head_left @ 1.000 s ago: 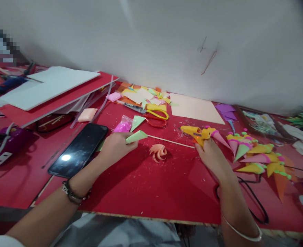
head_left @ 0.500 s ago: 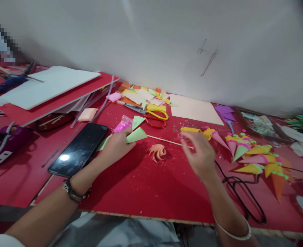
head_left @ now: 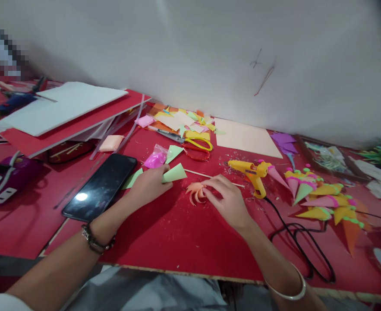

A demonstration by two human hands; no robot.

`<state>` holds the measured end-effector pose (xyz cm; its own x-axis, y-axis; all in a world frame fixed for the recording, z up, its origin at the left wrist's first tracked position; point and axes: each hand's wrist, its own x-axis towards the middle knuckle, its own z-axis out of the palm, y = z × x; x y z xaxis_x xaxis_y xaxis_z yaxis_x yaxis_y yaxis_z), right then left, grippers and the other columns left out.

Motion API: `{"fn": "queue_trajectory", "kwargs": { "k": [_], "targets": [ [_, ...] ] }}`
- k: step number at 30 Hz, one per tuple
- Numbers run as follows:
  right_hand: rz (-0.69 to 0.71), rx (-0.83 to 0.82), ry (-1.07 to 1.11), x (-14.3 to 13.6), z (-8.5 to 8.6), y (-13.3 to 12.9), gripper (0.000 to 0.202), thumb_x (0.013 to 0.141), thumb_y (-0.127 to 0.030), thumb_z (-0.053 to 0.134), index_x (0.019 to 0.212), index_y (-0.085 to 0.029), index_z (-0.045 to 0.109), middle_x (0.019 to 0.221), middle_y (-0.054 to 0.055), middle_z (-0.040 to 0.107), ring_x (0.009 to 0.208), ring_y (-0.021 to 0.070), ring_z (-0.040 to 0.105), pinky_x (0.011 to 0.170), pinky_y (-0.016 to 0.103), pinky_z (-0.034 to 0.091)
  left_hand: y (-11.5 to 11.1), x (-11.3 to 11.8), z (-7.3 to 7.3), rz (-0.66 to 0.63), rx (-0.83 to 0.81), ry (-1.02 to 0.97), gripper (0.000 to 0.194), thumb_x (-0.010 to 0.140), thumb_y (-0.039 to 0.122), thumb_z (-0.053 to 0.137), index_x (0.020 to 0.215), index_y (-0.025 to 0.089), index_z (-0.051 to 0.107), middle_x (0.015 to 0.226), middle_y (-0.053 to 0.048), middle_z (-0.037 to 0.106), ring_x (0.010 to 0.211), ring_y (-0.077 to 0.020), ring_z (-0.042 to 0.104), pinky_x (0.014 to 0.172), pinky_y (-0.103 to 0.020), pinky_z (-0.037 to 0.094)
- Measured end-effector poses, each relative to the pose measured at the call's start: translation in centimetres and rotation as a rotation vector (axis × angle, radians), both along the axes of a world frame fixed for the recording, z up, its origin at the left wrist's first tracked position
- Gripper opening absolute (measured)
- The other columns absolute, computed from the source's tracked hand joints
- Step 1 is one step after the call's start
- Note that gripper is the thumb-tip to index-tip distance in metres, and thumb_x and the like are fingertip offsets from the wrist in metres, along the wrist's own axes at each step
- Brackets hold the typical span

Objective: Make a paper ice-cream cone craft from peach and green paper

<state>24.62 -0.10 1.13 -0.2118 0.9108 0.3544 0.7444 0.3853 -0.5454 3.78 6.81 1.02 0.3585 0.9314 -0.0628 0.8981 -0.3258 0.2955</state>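
In my left hand (head_left: 149,185) is a light green paper cone (head_left: 174,172), rolled up and pointing right above the red table. My right hand (head_left: 227,198) reaches to a peach paper flower (head_left: 195,193) with curled petals, its thumb and fingertips pinching the flower's right edge. A thin pale stick (head_left: 198,173) lies behind the flower, partly covered by my right hand. To the right of that hand rests a yellow glue gun (head_left: 250,170) on its side. Beside my left hand are a pink packet of clay (head_left: 155,159) and light green paper pieces (head_left: 173,153).
A black phone (head_left: 99,188) lies left of my left hand. Scissors (head_left: 198,144) and paper scraps (head_left: 180,120) are at the back, beside a peach sheet (head_left: 245,137). Decorated paper cones (head_left: 326,201) are piled at right, near the glue gun's black cable (head_left: 294,235).
My right hand has moved left from over the glue gun to the peach flower and taken hold of its edge. The left hand keeps the green cone in nearly the same place.
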Motion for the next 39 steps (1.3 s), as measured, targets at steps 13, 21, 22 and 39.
{"fn": "queue_trajectory", "kwargs": {
  "k": [13,21,22,39],
  "targets": [
    [0.04,0.01,-0.016,-0.3,0.5,-0.4,0.015,0.083,-0.02,0.045,0.085,-0.022,0.06,0.08,0.003,0.055,0.075,0.0143,0.052,0.07,0.026,0.043,0.1,0.0,-0.1,-0.046,0.002,0.038,0.024,0.075,0.031,0.042,0.095,0.02,0.05,0.079,-0.005,0.065,0.076,-0.0225,0.061,0.056,-0.024,0.037],
    [0.022,0.048,0.009,0.1,0.3,-0.1,0.014,0.082,-0.019,0.045,0.081,-0.02,0.059,0.079,0.003,0.057,0.076,0.0145,0.054,0.07,0.025,0.042,-0.1,-0.3,-0.5,-0.048,0.096,0.134,0.03,0.076,0.04,0.044,0.097,0.019,0.046,0.08,-0.008,0.064,0.075,-0.0252,0.061,0.053,-0.025,0.037],
    [0.019,0.047,0.021,0.1,0.4,-0.1,0.014,0.083,-0.018,0.045,0.081,-0.02,0.059,0.079,0.003,0.057,0.076,0.0145,0.054,0.07,0.025,0.042,-0.1,-0.3,-0.5,-0.047,0.101,0.138,0.032,0.076,0.041,0.044,0.099,0.019,0.045,0.08,-0.008,0.064,0.074,-0.0257,0.061,0.053,-0.025,0.037],
    [-0.024,-0.037,0.133,-0.4,0.2,-0.2,0.012,0.083,-0.018,0.043,0.08,-0.02,0.054,0.08,0.003,0.058,0.076,0.015,0.054,0.07,0.027,0.043,-0.1,0.1,-0.9,-0.284,0.402,-0.221,0.041,0.076,0.027,0.047,0.116,0.019,0.039,0.113,-0.01,0.045,0.11,-0.0241,0.038,0.096,-0.041,0.028]
  ]
}}
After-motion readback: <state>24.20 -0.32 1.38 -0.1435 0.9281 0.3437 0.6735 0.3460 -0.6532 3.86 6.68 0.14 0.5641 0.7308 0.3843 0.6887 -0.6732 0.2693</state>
